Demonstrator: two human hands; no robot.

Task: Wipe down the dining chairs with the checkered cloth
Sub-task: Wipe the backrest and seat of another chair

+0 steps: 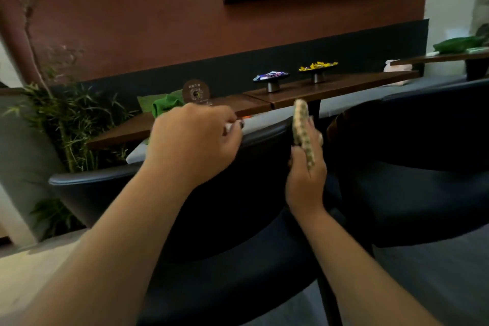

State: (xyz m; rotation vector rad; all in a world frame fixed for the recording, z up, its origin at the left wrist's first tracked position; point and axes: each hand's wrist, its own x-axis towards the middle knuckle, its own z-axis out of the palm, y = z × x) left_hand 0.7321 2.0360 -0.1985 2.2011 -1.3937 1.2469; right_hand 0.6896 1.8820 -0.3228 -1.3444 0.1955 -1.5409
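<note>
Both my forearms reach out over the dark chair [238, 259] closest to me, whose curved back rim runs from lower left up toward the tabletop [330, 88]. My right hand [307, 167] grips the cloth [303, 130], folded into a narrow checkered pad; its long axis stands nearly upright, the top end pointing up and slightly away from me, the lower end tucked in my palm with fingers curled round it. My left hand [194, 140] is well apart from the cloth, to its left, fingers curled down at the chair's back rim; something pale shows at the fingertips, but I cannot tell whether they grasp it. I count two chairs, the second [412, 167] just to the right, one cloth, and two small stands [271, 82] of wrapped sweets on the tabletop.
</note>
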